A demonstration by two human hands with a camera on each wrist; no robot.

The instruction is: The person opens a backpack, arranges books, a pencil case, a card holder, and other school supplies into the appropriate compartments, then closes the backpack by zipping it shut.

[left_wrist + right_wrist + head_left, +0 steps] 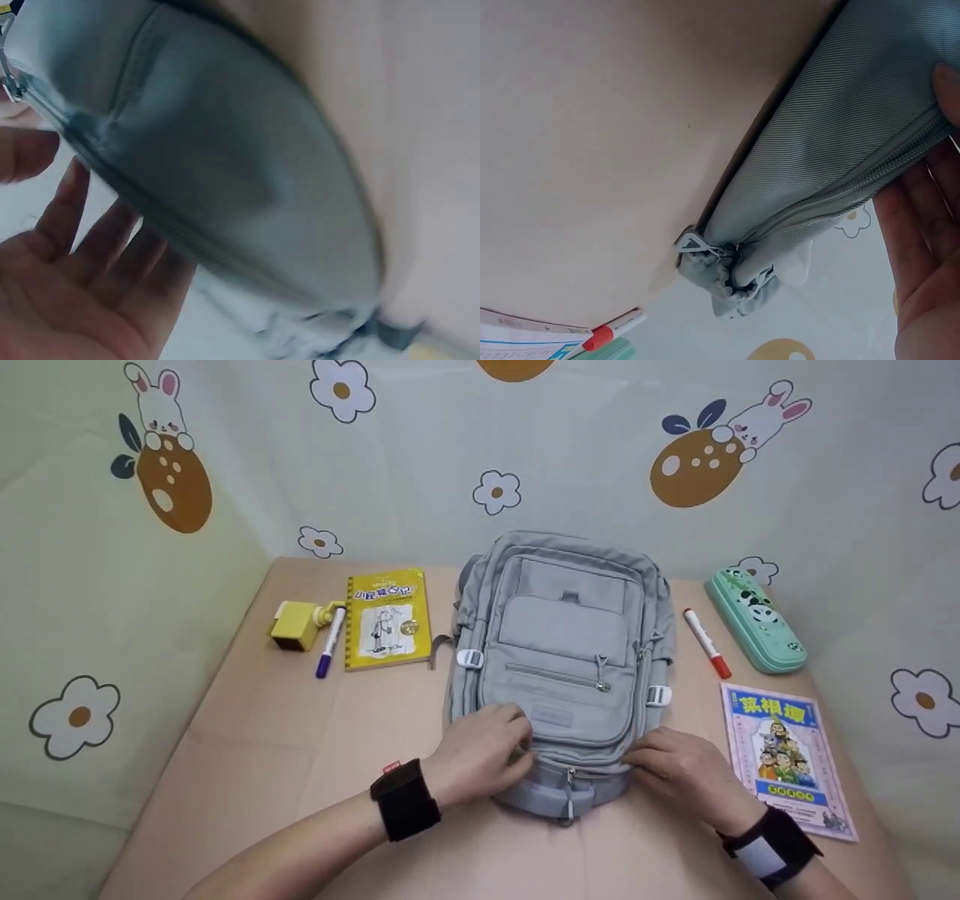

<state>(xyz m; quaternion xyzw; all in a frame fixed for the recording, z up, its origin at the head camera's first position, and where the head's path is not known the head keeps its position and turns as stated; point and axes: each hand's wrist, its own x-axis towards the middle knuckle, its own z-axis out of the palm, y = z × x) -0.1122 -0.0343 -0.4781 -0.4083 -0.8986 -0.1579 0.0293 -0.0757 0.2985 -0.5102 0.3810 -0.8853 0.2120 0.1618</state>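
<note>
A grey backpack point(566, 630) lies front side up on the table, its carry-handle end toward me. My left hand point(484, 750) is at the near left edge. In the left wrist view its loosely bent fingers point(105, 240) touch the bag along the zipper point(172, 229), with the thumb apart from them. Opposite, my right hand point(682, 772) pinches the near right edge. The right wrist view has its thumb point(949, 94) on the bag's side panel and the fingers beyond the zipper point(855, 180). A metal zipper pull point(571, 776) sits between both hands, by the carry handle point(551, 799).
Left of the bag are a yellow book point(388, 619), a purple-capped marker point(331, 643) and a yellow box-shaped gadget point(298, 624). To the right lie a red-capped marker point(706, 643), a green panda pencil case point(757, 620) and a pink-bordered booklet point(787, 761). Patterned cloth point(420, 457) surrounds the table.
</note>
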